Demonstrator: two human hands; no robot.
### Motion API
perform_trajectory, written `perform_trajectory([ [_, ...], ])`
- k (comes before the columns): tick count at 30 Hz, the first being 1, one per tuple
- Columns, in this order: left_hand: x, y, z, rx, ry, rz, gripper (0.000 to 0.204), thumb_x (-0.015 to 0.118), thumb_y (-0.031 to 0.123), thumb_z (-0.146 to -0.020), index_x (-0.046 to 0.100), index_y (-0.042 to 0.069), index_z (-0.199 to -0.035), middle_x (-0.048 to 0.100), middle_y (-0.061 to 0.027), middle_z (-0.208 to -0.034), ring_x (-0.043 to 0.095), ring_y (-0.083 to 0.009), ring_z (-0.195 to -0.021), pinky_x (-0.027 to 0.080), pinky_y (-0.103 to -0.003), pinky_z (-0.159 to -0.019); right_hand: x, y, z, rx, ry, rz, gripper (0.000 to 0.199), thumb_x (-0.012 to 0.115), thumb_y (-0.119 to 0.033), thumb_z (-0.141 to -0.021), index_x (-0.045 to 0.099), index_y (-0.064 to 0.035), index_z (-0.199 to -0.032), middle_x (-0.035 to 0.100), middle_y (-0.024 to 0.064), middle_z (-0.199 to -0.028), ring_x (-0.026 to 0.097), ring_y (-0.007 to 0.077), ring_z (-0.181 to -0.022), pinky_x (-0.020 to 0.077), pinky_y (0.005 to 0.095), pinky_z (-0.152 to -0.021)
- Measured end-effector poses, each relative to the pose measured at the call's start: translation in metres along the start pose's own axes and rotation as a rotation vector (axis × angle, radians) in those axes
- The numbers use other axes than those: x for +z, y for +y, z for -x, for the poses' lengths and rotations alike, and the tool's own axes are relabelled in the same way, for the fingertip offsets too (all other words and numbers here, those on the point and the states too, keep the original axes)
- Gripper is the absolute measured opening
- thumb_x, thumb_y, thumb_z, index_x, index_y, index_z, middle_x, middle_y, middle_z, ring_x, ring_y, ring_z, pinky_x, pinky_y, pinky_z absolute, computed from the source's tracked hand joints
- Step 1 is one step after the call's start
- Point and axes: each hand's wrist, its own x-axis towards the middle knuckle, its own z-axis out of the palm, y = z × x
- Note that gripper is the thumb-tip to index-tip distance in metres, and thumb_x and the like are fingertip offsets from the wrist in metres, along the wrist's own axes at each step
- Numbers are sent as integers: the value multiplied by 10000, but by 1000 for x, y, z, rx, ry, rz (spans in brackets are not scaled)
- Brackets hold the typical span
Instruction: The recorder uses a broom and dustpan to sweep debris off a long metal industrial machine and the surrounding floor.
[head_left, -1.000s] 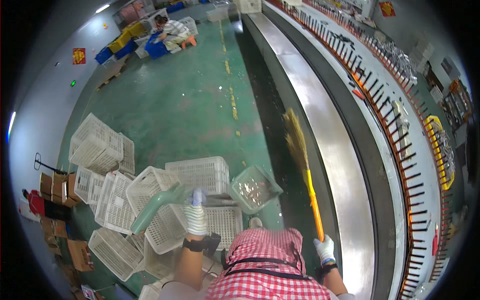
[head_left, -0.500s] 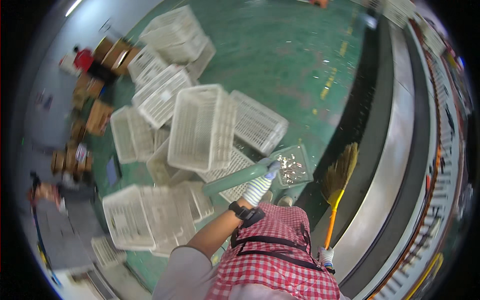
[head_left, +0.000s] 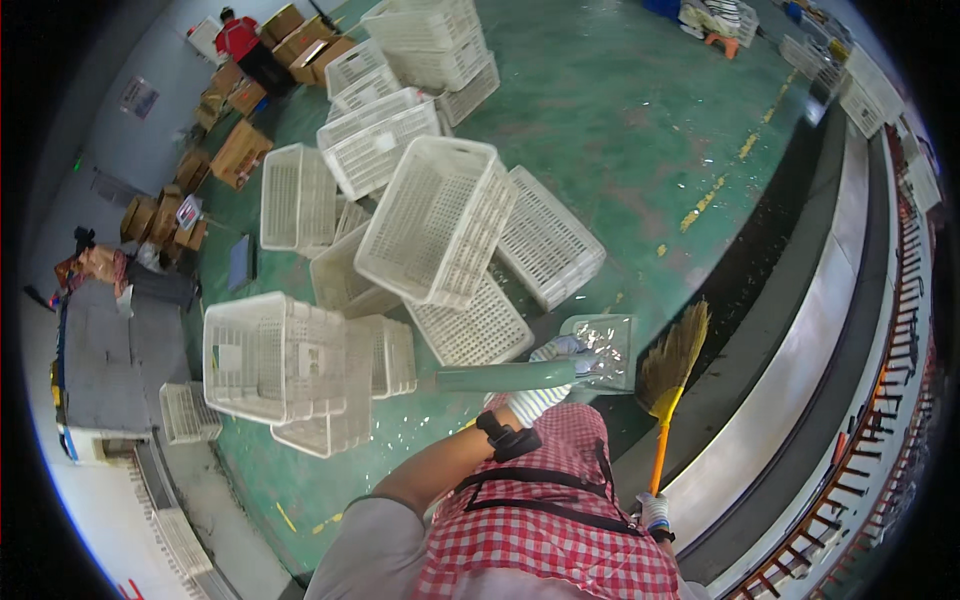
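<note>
Green Dustpan and Straw Broom, Held Side by Side

Dustpan: located just beyond the left hand, gripped in a full wrap round its thick handle; whether raised or resting on the floor, impossible to tell. Broom: clasped in the right hand by its orange shaft, with bristles near the dustpan.

Possible mishaps: spilling of the loose shiny scraps, from too steep a turn of the left hand; knocking of the thick handle against the nearby white crates, from a swing to the left; catching of the bristles on the metal-topped bench, from a wide sweep to the right.

Surface: green, scuffed, with a broken yellow line. Surroundings: cardboard boxes at upper left, near a person in a red top; a row of pegs beyond the bench.
</note>
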Motion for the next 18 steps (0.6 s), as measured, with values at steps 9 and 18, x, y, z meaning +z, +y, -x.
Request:
perform_trajectory([
  [9,52,-5,-69,27,62,170,242,632,260,-858,632,19,-888,616,-70,-741,546,-178,-646,452,-304,-626,-6,7,-22,-25,34,-91,218,631,-101,-727,524,3,-886,489,45,-562,462,149,-387,386,305,-327],
  [18,100,-34,-221,71,-16,67,247,612,204,-863,627,20,-1027,663,-85,-939,609,-186,-840,477,-320,-723,-4,-93,-42,-1,154,-81,164,643,-105,-710,542,-30,-815,491,37,-552,460,146,-408,375,312,-368],
])
